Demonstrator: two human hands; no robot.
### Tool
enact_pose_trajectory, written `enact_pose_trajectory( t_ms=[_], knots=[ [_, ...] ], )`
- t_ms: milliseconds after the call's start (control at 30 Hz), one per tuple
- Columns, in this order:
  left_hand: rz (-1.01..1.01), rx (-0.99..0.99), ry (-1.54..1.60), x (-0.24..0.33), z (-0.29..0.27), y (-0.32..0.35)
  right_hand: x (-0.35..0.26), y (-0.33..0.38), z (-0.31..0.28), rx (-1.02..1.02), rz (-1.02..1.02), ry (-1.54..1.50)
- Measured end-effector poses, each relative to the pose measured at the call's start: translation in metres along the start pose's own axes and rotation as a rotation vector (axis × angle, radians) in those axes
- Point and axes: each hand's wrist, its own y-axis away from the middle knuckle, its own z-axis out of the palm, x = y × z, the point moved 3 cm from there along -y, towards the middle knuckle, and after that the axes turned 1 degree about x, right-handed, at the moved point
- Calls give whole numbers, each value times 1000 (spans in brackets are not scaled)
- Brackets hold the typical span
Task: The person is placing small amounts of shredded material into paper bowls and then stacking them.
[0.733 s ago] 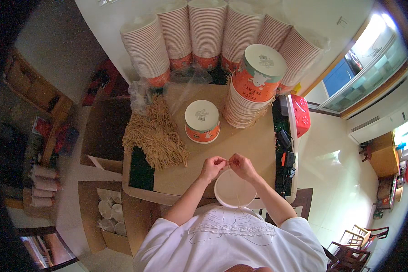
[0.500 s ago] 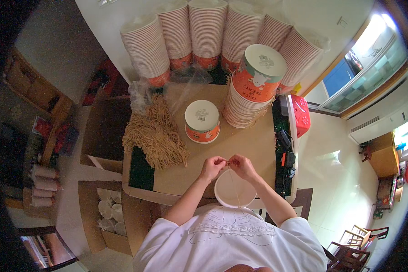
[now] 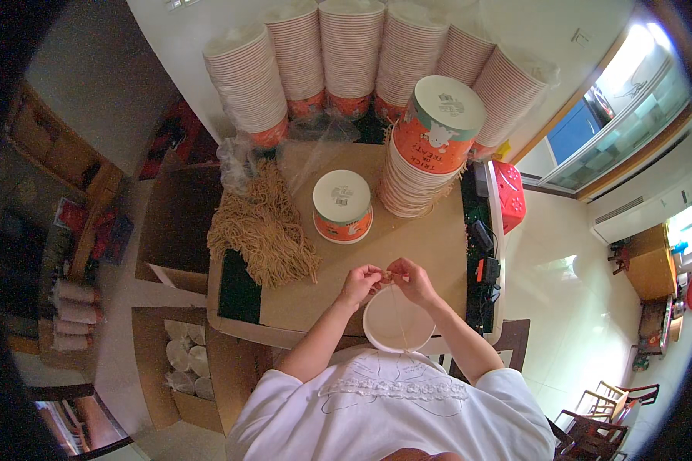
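A white paper bucket (image 3: 380, 326) lies against my shirt at the table's near edge, its open mouth facing up. A thin tan cord (image 3: 400, 311) crosses that mouth from the near rim to the far rim. At the far rim, my left hand (image 3: 360, 285) and my right hand (image 3: 413, 283) meet, both with fingertips pinched on the cord end. The exact grip of the fingertips is too small to make out. Beyond them, an orange-and-green printed bucket (image 3: 343, 201) stands upside down. Left of it spreads a heap of tan cords (image 3: 265, 234).
At the right stands a tall stack of upturned buckets (image 3: 430, 165), with cords hanging from it. Several wrapped bucket stacks (image 3: 351, 54) line the wall. A cardboard box (image 3: 196, 403) with wrapped white items sits lower left. Black cables and adapters (image 3: 486, 261) lie along the table's right edge.
My fingers have shifted slightly at the cord end, the left fingertips moving a little apart. The bucket and everything around it stay in place.
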Motion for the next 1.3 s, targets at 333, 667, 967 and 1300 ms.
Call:
enact_pose_trajectory(
  t_ms=[333,667,967,1300],
  knots=[
    [-52,-103,79,2,6,3,6,0,-3,62,39,-71],
    [20,-167,66,1,8,2,-7,2,-3,74,10,129],
    [41,-177,100,5,9,4,1,0,-3,85,-2,152],
    [72,-217,142,8,10,7,0,0,-3,71,-1,158]
  ],
)
